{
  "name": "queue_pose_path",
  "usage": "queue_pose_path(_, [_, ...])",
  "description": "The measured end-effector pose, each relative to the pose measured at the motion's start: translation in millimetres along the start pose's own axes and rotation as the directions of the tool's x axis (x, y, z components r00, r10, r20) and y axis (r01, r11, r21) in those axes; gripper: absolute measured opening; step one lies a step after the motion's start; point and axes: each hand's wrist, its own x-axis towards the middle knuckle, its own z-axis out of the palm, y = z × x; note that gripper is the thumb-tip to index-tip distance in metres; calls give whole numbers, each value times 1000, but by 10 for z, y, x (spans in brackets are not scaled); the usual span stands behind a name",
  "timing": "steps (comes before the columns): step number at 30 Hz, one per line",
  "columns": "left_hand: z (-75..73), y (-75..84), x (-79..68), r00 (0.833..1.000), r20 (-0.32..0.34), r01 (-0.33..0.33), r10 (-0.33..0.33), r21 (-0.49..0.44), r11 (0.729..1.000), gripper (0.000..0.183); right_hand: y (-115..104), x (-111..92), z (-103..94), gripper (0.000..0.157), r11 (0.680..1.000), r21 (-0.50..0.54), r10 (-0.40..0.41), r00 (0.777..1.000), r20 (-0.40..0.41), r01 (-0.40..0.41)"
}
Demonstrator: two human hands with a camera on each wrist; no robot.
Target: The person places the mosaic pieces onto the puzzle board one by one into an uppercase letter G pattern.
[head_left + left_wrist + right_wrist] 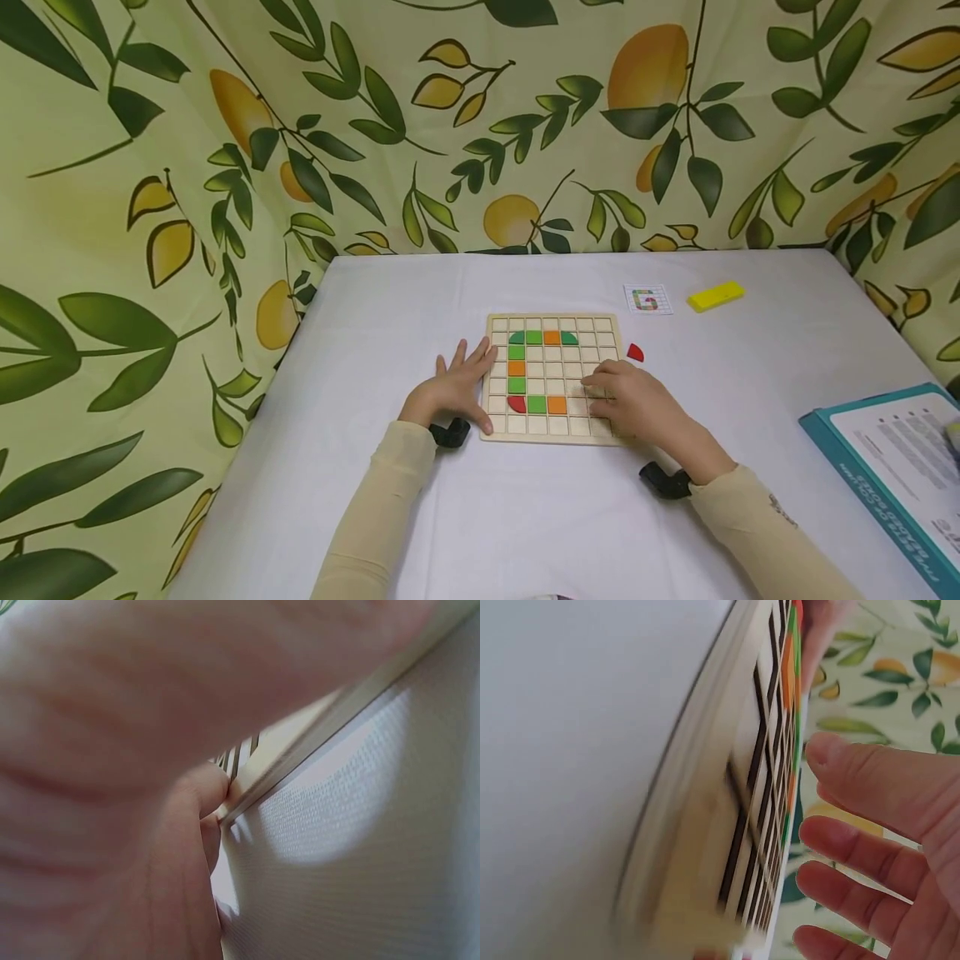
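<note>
A wooden grid board (550, 435) lies on the white-covered table with green, orange and red pieces in its squares. Dark green quarter-rounds (569, 338) sit at both ends of the top row, and a red quarter-round (517, 404) sits at the lower left corner of the pattern. My left hand (452, 390) rests spread along the board's left edge, thumb at the lower corner. Over the board's right half is my right hand (637, 402), fingers loosely bent; in the right wrist view no piece shows between its fingers (855, 896). A loose red quarter-round (635, 352) lies beside the board's right edge.
Behind the board lie a small card (648, 299) with a coloured letter-like pattern and a yellow block (716, 297). At the right edge of the table is a teal box (885, 492). Patterned cloth (525, 125) hangs around the back and sides.
</note>
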Motion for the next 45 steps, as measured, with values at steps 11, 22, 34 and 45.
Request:
queue_pose_path(11, [31,-29,3,1000,-2,19,-19,-11,1000,136,384,-412,-223,36,988,-53,144,990,-5,-144])
queue_pose_path(22, [30,-48,-7,999,-4,32,-32,-18,999,135,465,-557,-259,37,964,-84,256,966,35,-253])
queue_pose_path(34, [14,-27,-1,999,-1,36,-36,-7,999,136,466,-541,-251,25,969,-121,221,974,51,-213])
queue_pose_path(45, [3,-1,30,1000,1,17,-17,-17,1000,136,299,-284,-333,19,990,-130,-42,998,38,46])
